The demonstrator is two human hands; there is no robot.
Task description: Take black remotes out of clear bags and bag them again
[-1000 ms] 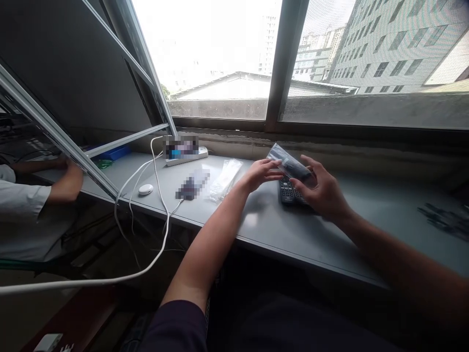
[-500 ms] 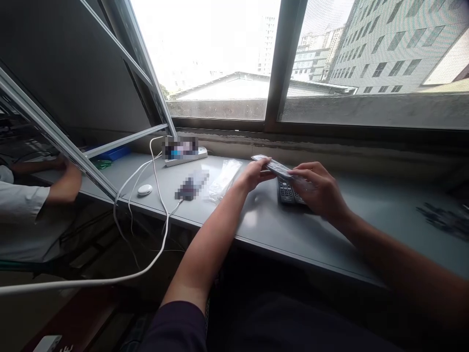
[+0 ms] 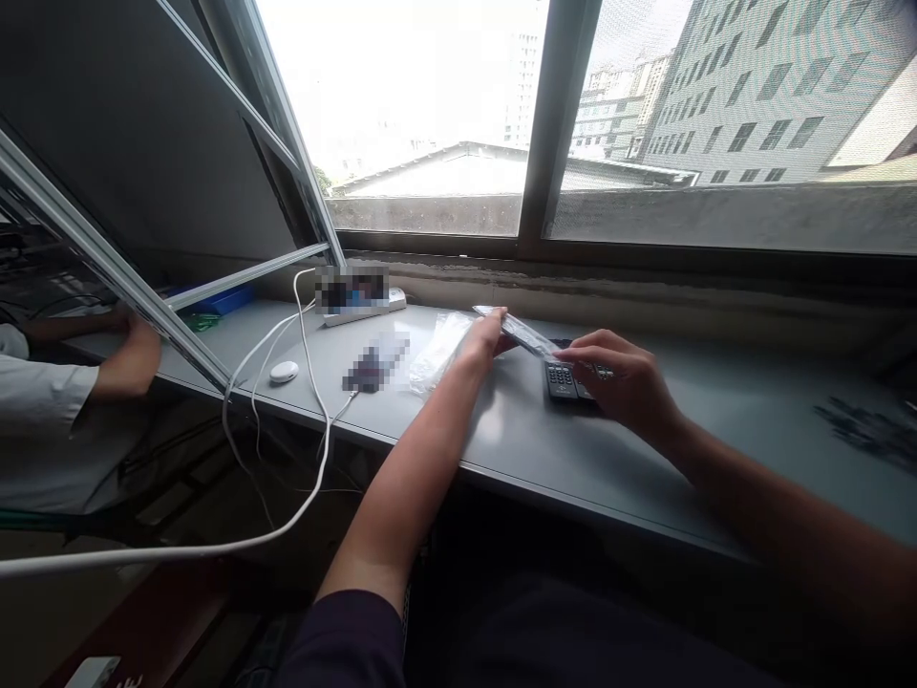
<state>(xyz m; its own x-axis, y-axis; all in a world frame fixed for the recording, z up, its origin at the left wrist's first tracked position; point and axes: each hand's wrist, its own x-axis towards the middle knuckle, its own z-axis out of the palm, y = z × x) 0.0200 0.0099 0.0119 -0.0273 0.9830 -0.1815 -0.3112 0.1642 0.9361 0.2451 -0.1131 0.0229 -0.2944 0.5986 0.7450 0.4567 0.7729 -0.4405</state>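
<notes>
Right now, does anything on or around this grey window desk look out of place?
Yes: the thick white cable runs from near the white power strip, over the front edge of the grey desk, and sags in a long loose loop below it, where it could snag.

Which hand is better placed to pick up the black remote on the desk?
Probably the right hand: it sits directly over the black remote control, its fingers at the remote's far end. The left hand is farther off, gripping one end of the clear plastic packet.
</notes>
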